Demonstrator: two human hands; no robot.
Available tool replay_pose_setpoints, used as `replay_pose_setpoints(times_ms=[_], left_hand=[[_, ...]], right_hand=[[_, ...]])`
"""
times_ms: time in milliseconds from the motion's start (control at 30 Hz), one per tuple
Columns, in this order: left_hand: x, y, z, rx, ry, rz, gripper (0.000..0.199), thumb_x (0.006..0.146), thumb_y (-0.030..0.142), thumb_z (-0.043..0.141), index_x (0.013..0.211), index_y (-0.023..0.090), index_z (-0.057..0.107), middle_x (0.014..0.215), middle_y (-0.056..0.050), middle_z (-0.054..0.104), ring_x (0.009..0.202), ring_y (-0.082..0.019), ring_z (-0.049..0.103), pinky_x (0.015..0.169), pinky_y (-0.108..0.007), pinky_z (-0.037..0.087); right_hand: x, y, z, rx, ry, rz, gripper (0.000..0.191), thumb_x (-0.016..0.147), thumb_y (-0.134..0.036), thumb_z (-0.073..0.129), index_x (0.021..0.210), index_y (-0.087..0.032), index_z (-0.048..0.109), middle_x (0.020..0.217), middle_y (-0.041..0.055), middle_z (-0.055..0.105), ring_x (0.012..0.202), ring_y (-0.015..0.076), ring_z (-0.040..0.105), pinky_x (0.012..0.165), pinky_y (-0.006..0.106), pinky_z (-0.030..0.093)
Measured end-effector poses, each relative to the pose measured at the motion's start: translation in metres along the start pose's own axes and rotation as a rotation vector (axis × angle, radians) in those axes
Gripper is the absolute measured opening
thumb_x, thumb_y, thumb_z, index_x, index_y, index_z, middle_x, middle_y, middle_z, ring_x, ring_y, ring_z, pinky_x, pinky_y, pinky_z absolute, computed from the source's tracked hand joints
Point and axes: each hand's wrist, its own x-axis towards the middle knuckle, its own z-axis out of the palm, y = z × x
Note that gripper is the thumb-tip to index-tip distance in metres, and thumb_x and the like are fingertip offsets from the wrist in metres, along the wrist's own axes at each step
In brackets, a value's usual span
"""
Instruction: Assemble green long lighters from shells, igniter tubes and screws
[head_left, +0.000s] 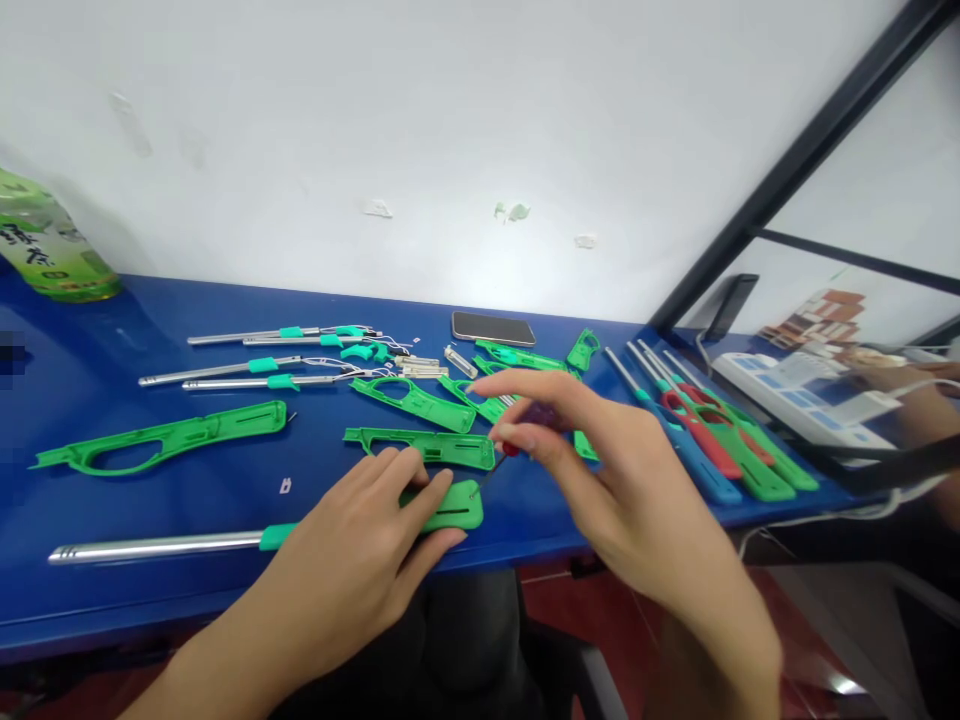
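Note:
Near the front edge of the blue table, my left hand [367, 540] is closed over a green lighter [459, 507] with a long metal tube pointing left. My right hand [600, 450] pinches a screwdriver [511, 448] with a red and dark handle. Its thin shaft slants down to a hole near the lighter's right end. Behind my left hand lie open green shell halves [457, 449]. Another shell half [172, 438] lies to the left, and a small white piece [285, 486] is near it. Part of the held lighter is hidden under my fingers.
Several metal tubes [225, 378] with teal parts and wires lie at the back left. A phone [492, 328] is by the wall and a bottle [56, 245] at the far left. Assembled lighters [705, 445] lie to the right, beside a black frame [780, 165].

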Motion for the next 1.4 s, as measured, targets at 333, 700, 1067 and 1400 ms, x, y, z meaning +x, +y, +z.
replay_pose_setpoints(times_ms=[333,700,1067,1400], left_hand=[[-0.001,-0.001,0.001,-0.013,-0.004,-0.007,0.027,0.113,0.031,0.052,0.131,0.016,0.065,0.106,-0.008,0.058,0.094,-0.028,0.059,0.083,-0.049,0.058],[-0.001,0.000,0.000,0.014,0.003,0.000,0.029,0.113,0.034,0.054,0.135,0.016,0.062,0.107,-0.008,0.057,0.095,-0.028,0.060,0.083,-0.049,0.058],[-0.002,-0.001,0.001,-0.011,-0.007,-0.021,0.029,0.112,0.034,0.055,0.134,0.017,0.062,0.109,-0.009,0.060,0.096,-0.030,0.062,0.082,-0.051,0.060],[0.004,0.012,-0.013,-0.034,-0.158,-0.130,0.034,0.110,0.041,0.058,0.131,0.016,0.066,0.112,-0.012,0.065,0.101,-0.032,0.063,0.091,-0.056,0.063]], right_hand=[[-0.006,-0.005,-0.002,0.021,-0.041,-0.043,0.038,0.115,-0.016,0.051,0.149,-0.026,0.065,0.130,0.0001,0.081,0.113,0.0133,0.078,0.098,0.023,0.061],[0.000,-0.006,0.000,-0.063,0.072,-0.115,0.035,0.111,-0.008,0.054,0.139,-0.018,0.075,0.139,0.0026,0.080,0.126,0.0149,0.074,0.108,0.024,0.057],[-0.001,-0.014,-0.002,0.002,0.047,-0.083,0.035,0.110,-0.008,0.056,0.131,-0.024,0.079,0.121,-0.0011,0.083,0.109,0.0119,0.077,0.097,0.020,0.059],[-0.006,0.004,0.007,-0.160,0.052,-0.155,0.035,0.110,-0.026,0.061,0.140,-0.040,0.073,0.128,0.0002,0.078,0.108,0.0191,0.079,0.085,0.023,0.064]])
